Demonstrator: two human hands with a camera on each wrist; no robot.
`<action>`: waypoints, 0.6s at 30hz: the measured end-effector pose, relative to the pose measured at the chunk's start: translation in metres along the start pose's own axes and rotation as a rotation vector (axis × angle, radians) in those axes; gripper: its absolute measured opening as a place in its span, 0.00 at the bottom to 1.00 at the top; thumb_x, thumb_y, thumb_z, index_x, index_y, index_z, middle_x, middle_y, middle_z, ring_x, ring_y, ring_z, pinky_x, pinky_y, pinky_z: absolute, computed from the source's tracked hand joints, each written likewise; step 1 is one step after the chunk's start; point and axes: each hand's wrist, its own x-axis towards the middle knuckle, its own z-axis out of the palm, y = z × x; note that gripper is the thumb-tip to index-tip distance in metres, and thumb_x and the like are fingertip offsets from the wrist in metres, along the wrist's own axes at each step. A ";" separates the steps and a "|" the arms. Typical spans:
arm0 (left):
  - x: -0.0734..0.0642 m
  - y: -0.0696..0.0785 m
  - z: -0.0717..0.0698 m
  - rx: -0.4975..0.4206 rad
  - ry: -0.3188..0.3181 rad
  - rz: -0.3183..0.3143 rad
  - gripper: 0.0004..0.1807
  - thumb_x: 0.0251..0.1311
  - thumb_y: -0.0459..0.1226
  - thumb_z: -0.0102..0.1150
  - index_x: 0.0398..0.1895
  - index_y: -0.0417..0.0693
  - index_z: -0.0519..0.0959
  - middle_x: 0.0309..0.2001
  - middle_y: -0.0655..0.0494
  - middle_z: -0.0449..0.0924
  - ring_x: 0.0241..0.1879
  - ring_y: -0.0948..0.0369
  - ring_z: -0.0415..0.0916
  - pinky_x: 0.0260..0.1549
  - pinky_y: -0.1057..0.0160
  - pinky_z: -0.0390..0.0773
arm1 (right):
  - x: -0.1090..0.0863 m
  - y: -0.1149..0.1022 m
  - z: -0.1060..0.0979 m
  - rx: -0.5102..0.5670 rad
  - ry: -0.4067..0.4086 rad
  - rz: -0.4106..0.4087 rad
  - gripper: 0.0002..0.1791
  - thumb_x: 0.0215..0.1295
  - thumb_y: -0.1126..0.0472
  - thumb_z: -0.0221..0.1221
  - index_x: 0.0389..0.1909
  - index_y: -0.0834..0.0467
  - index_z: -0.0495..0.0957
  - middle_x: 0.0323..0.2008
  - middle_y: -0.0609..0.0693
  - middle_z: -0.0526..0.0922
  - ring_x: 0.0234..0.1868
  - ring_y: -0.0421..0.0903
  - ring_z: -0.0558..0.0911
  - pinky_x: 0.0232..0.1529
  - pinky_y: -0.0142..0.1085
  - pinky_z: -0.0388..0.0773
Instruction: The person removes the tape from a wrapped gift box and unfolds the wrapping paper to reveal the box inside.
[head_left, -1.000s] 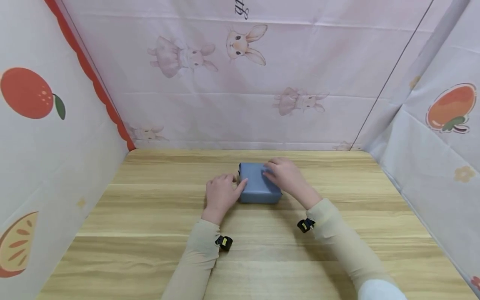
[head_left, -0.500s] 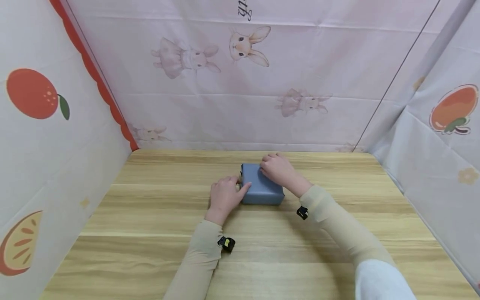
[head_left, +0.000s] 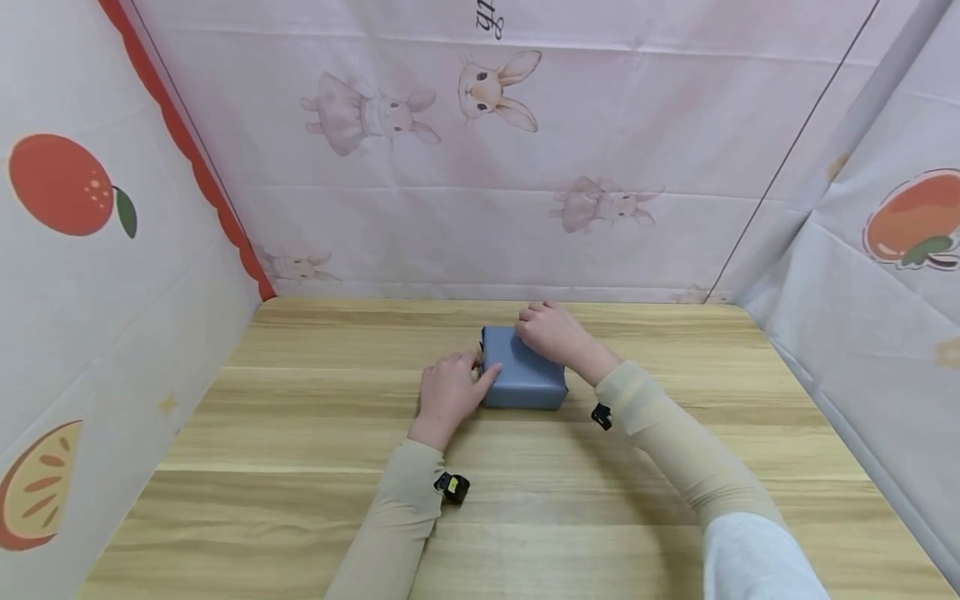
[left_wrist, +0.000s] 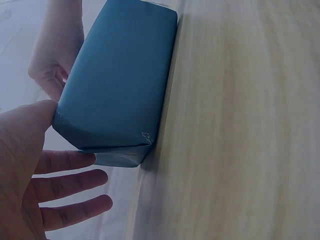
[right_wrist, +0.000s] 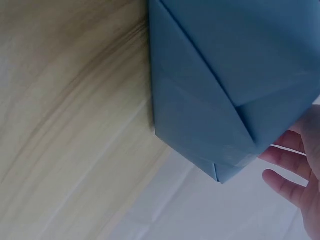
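A box wrapped in blue paper (head_left: 522, 367) lies on the wooden table, folded paper flaps showing at its end (right_wrist: 200, 95). At the box's left end my left hand (head_left: 448, 390) steadies it, the thumb on its top edge. In the left wrist view the left hand's fingers (left_wrist: 75, 185) are straight and spread, the index touching the end flap. My right hand (head_left: 555, 335) reaches over the box's far right part, fingers bent at its far edge. I cannot tell whether those fingertips pinch something there.
The wooden table (head_left: 300, 500) runs back to a pink cloth wall (head_left: 450, 242) printed with rabbits. White cloth walls with fruit prints stand at the left (head_left: 135, 333) and right (head_left: 862, 333). A small black camera sits on each wrist.
My right hand has moved left and away from me over the box's top, its fingers now at the far edge. The left hand and the box stay nearly in place.
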 end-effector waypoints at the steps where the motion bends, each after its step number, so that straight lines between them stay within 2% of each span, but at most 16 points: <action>1: 0.000 0.000 0.000 0.000 0.000 0.001 0.29 0.64 0.64 0.49 0.43 0.51 0.84 0.37 0.53 0.86 0.36 0.53 0.83 0.36 0.51 0.79 | 0.000 0.000 0.000 -0.001 0.002 0.000 0.07 0.68 0.61 0.59 0.34 0.55 0.86 0.34 0.49 0.85 0.40 0.48 0.83 0.44 0.43 0.80; 7: -0.002 -0.003 0.000 -0.006 0.011 0.014 0.28 0.64 0.64 0.49 0.43 0.52 0.84 0.37 0.54 0.86 0.35 0.54 0.83 0.34 0.52 0.80 | -0.001 -0.002 0.002 -0.016 0.021 -0.011 0.07 0.68 0.61 0.58 0.35 0.56 0.85 0.35 0.49 0.85 0.41 0.48 0.83 0.44 0.43 0.80; 14: -0.004 -0.006 0.001 -0.017 0.023 0.029 0.28 0.64 0.63 0.50 0.43 0.51 0.84 0.37 0.53 0.86 0.34 0.54 0.83 0.32 0.53 0.80 | -0.002 -0.005 0.004 -0.031 0.041 -0.039 0.06 0.67 0.61 0.58 0.35 0.56 0.84 0.33 0.49 0.83 0.38 0.48 0.82 0.38 0.41 0.77; 18: -0.005 -0.007 0.003 -0.012 0.024 0.036 0.28 0.64 0.63 0.50 0.43 0.52 0.84 0.37 0.54 0.86 0.34 0.55 0.83 0.32 0.54 0.80 | 0.000 -0.003 0.008 -0.005 0.040 -0.022 0.05 0.67 0.61 0.59 0.36 0.57 0.83 0.34 0.50 0.83 0.38 0.48 0.82 0.39 0.42 0.78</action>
